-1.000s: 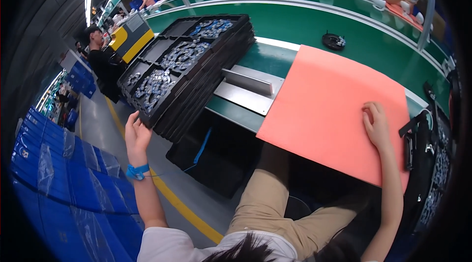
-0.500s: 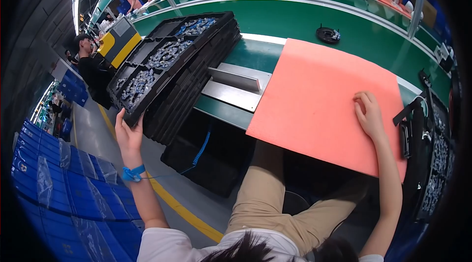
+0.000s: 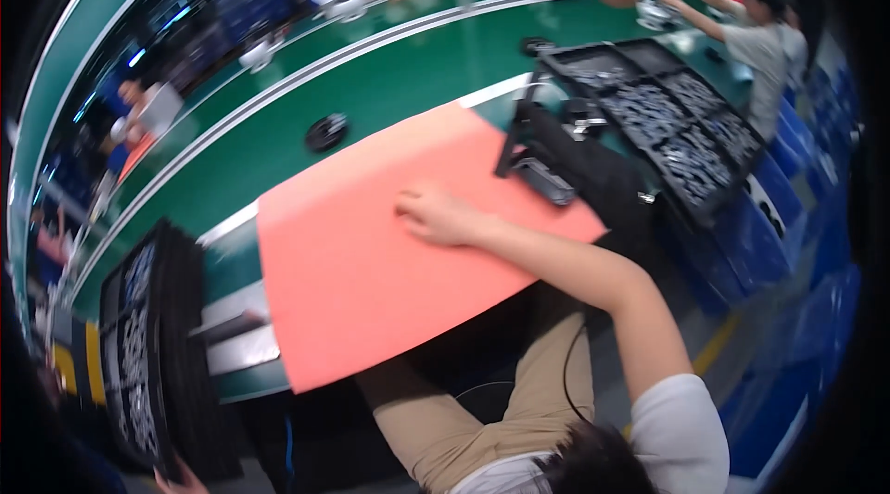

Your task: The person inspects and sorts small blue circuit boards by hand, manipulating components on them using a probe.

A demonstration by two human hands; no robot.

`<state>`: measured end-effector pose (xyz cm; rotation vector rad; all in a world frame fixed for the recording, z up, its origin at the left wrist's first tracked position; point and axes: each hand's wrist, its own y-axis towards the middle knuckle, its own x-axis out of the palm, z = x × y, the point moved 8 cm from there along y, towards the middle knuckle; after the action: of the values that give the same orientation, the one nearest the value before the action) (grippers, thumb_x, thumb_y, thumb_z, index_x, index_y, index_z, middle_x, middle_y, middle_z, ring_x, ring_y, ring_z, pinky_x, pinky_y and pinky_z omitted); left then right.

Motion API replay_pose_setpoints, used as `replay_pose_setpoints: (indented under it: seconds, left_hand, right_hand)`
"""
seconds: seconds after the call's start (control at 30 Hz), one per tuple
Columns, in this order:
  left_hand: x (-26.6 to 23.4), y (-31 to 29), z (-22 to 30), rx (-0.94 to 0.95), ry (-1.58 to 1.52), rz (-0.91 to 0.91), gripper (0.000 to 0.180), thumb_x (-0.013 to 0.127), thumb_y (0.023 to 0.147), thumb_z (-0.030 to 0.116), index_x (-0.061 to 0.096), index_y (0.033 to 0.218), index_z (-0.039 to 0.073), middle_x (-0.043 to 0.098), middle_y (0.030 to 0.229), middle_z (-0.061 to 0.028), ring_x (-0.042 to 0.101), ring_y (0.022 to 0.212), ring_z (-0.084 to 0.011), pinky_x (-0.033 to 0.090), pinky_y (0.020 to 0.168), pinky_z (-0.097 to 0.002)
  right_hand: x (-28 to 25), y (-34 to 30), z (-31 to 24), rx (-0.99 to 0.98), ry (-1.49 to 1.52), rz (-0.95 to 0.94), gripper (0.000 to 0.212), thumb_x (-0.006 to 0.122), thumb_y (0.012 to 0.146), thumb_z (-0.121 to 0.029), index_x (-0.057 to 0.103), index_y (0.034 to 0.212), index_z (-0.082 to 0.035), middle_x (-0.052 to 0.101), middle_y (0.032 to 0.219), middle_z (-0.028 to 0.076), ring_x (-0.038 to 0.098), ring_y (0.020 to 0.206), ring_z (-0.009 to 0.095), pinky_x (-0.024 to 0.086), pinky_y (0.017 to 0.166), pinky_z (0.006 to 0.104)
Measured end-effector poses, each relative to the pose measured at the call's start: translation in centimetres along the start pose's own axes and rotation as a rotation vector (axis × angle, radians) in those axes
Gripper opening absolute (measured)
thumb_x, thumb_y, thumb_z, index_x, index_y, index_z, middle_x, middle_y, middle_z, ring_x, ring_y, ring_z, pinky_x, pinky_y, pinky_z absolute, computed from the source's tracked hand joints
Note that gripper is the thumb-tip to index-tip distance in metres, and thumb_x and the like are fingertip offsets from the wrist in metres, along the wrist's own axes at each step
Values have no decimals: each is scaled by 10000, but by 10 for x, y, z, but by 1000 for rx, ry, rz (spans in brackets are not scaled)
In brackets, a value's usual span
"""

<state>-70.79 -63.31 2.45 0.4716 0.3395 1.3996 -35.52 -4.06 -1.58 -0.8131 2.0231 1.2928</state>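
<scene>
At the lower left edge my left hand [image 3: 183, 480] is partly out of view, its fingers against the near end of the top black tray [image 3: 159, 438]. That divided tray carries small grey and blue parts and tops a stack of similar trays. My right hand [image 3: 438, 215] rests on the pink mat [image 3: 343, 281], fingers loosely bent and apart, with nothing seen in them. Beyond the mat, a round black part [image 3: 326, 133] with a small piece on it sits on the green belt [image 3: 389, 86].
A metal bracket [image 3: 243, 350] lies between the stack and the mat. Right of the mat are a black device [image 3: 545, 181] and a tilted black tray [image 3: 714, 207] full of small parts, above blue bins [image 3: 742, 253]. Other people work across the belt and at the right.
My view has swung to the right, so the mat and tray stack appear further left and the right-hand tray shows. My left hand stays at the stack; my right stays over the mat.
</scene>
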Motion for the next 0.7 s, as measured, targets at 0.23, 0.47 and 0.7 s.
replay_pose_setpoints:
  seconds: [0.23,0.47,0.7]
  left_hand:
    - [-18,-18,-39,-693,-402,-313,375,507,887,262,407,1221,125,504,1240,-178,517,1096,-370,419,956,-478]
    - [47,-56,-2,-698,-811,-166,194,447,888,93,493,982,-70,420,1241,-348,546,1045,-361,494,824,-342]
    - [56,-49,47,-503,-435,-84,201,433,877,57,406,1031,-71,552,1090,-304,609,951,-323,515,798,-335]
  right_hand:
    - [-8,-5,21,58,12,2,185,553,772,-133,560,912,-12,554,960,165,529,926,341,428,832,415]
    - [-1,-6,3,77,-7,-56,211,566,739,-32,549,947,-2,534,1014,179,503,997,343,411,871,394]
    - [-3,-7,-1,83,114,-66,147,469,787,52,498,929,32,498,981,170,507,946,317,406,846,339]
